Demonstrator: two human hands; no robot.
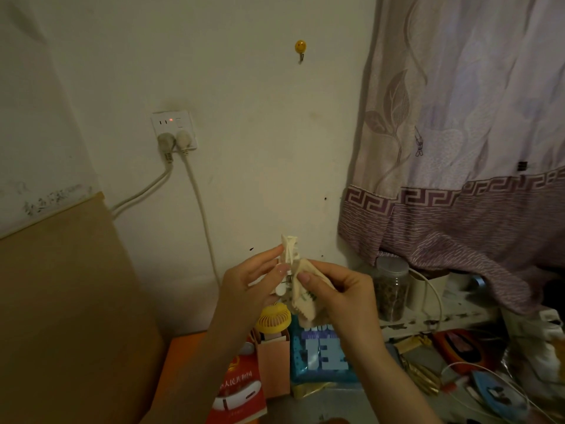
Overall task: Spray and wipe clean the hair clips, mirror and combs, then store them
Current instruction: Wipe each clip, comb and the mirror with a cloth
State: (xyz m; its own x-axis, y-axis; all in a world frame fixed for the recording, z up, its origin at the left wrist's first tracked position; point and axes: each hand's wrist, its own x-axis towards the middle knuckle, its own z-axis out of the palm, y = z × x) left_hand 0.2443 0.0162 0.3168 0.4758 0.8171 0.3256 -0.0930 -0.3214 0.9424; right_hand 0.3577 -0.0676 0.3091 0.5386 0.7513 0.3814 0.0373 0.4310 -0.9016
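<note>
— Cream plastic, one hair clip (289, 255), held upright in front of the wall?
— Yes. Left hand (253, 286) pinches it, thumb and fingers curled on its lower part. Right hand (336, 289) grips one wipe (305, 298), pressed against the clip's side.
— Below them?
— One red booklet (237, 390) at the near edge of the cluttered table (180, 356); one pink paper bag (273, 362) holding a yellow mini fan (273, 321); one blue packet (321, 356).
— Farther back?
— One clear jar (392, 289) with dark contents, under the curtain (458, 148). One wall socket (174, 130), two plugs in. One yellow hook (300, 47).
</note>
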